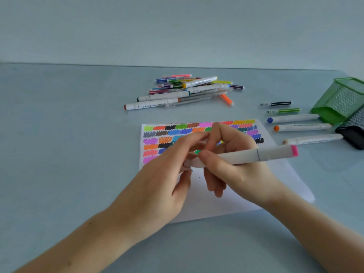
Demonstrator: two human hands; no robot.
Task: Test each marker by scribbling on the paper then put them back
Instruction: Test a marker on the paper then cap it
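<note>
Both hands meet over the paper (212, 196). The right hand (232, 166) grips a pink-capped marker (256, 154) lying sideways above the scribbles; the left hand (169, 174) pinches its near end. A pile of markers (187, 89) lies beyond, five loose markers (295, 119) beside a green mesh holder (340, 99) and a black holder (354, 131) on the table (59, 134).

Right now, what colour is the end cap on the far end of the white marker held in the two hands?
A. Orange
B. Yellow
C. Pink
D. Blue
C: the white marker, held by the right hand and the left hand over the paper, ends on its far side in a pink cap; the blue and orange caps belong to markers lying on the table.
</note>
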